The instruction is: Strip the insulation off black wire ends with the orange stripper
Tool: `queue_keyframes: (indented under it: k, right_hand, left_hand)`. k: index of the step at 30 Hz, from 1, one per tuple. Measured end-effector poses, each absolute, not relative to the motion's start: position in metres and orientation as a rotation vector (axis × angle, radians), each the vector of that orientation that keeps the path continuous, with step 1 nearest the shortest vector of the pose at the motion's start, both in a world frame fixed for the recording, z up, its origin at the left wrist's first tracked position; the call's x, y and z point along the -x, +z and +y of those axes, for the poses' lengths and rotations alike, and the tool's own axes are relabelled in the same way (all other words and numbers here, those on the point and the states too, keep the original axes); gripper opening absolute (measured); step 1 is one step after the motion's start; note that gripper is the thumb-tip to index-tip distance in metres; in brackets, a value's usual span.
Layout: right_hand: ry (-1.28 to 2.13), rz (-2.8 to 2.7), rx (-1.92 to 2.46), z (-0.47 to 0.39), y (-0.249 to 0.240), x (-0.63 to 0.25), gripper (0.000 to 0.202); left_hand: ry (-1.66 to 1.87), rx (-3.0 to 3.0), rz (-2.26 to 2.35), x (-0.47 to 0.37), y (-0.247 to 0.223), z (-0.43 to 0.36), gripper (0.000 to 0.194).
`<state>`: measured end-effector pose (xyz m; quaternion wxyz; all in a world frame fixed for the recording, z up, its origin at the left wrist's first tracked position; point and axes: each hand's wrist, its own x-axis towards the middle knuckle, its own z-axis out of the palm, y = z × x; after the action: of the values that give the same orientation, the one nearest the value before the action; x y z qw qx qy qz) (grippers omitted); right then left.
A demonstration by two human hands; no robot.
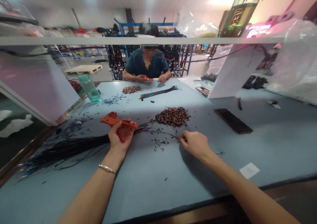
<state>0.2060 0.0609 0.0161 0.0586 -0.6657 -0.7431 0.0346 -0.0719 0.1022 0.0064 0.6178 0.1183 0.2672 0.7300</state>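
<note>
My left hand (122, 136) is wrapped round an orange and red hand tool (111, 119), palm turned up. Under and beside it lies a long bundle of black wires (81, 145) with blue ends. My right hand (194, 143) is closed in a pinch at the end of a thin dark wire (164, 132), which runs left toward the bundle's tips. Just beyond the hands rests a pile of small black and copper-coloured parts (172, 116). Several loose black pieces (159, 144) are scattered between my hands.
A black phone (233, 121) and a white paper square (249, 170) lie at the right. A green bottle (89, 89) stands at the back left. Across the table sits a person (147, 65) holding an orange tool. A white shelf (158, 41) spans above the table.
</note>
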Motion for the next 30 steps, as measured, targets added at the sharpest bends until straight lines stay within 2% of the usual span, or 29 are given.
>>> queue_keyframes:
  k: [9, 14, 20, 26, 30]
  right_hand:
    - [0.219, -2.418, 1.709, 0.016, 0.014, -0.185, 0.012]
    - [0.123, -2.408, 1.697, 0.024, 0.002, -0.17, 0.012]
    - [0.025, -2.341, 1.603, 0.04, 0.007, -0.198, 0.016]
    - [-0.141, -2.224, 1.413, 0.041, 0.028, -0.217, 0.03]
    - [-0.23, -2.09, 1.209, 0.048, 0.04, -0.205, 0.031]
  left_hand:
    - [1.684, -0.28, 0.611, 0.074, 0.005, 0.105, 0.006]
    - [1.701, -0.294, 0.611, 0.076, 0.004, 0.105, 0.006]
    - [1.661, -0.384, 0.563, 0.076, 0.007, 0.102, 0.005]
    - [1.375, -0.589, 0.512, 0.068, 0.028, 0.086, 0.024]
    - [1.016, -0.867, 0.446, 0.053, 0.035, 0.071, 0.024]
